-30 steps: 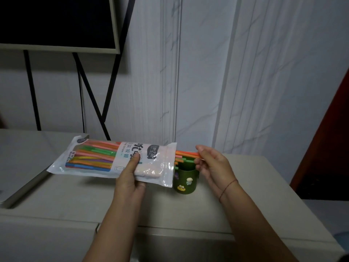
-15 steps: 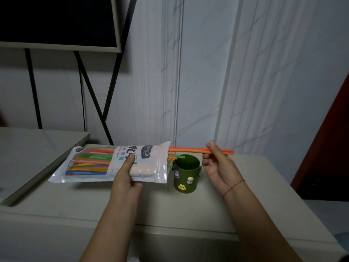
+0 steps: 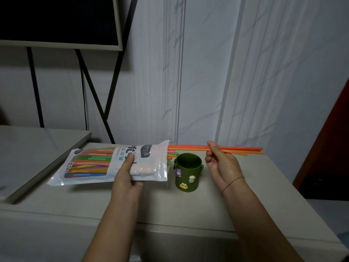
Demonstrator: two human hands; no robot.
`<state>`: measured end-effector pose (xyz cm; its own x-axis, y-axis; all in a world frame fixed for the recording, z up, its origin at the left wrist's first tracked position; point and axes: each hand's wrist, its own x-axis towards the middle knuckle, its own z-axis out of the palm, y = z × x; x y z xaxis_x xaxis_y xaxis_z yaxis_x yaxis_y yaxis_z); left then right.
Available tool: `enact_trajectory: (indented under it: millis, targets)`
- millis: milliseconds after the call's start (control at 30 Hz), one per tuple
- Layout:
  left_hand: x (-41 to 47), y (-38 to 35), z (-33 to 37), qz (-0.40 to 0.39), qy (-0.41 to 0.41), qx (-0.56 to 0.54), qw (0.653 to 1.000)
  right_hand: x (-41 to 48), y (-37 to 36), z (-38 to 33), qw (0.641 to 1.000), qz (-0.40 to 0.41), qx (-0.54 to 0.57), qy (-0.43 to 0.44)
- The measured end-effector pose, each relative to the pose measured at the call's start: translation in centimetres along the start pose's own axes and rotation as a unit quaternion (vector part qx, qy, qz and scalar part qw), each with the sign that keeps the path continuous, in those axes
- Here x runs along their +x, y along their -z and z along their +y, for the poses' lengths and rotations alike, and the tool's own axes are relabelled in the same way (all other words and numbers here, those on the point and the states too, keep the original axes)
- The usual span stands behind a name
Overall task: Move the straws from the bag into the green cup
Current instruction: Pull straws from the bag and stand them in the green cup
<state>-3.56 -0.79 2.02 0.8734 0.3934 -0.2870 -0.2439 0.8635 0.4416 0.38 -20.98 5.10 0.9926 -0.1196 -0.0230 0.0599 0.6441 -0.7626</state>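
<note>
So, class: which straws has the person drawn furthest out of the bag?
The orange straws pinched in the right hand; they stretch past the green cup, while the others barely poke from the bag.

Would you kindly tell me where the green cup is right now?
The green cup stands upright on the pale countertop, centre-right in the head view, between the left hand holding the straw bag and the right hand.

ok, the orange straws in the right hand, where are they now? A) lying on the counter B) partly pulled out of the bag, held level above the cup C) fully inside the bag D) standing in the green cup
B: the right hand pinches the orange straws level above the empty green cup, their left ends at the mouth of the bag.
</note>
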Motion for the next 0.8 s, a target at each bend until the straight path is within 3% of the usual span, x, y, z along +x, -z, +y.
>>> enact_trajectory:
  millis: [167,500,800]
  targets:
    - [0.9,0.7,0.8,0.015,-0.004,-0.002,1.0,1.4,2.1,-2.2,0.997,0.047,-0.01,0.054]
    - [1.4,0.8,0.0,0.009,-0.001,0.014,1.0,2.1,4.3,-2.8,0.975,0.07,-0.196,0.081]
    - [0.9,0.5,0.0,0.012,0.002,0.011,1.0,2.7,5.5,-4.1,0.965,0.1,-0.205,0.127]
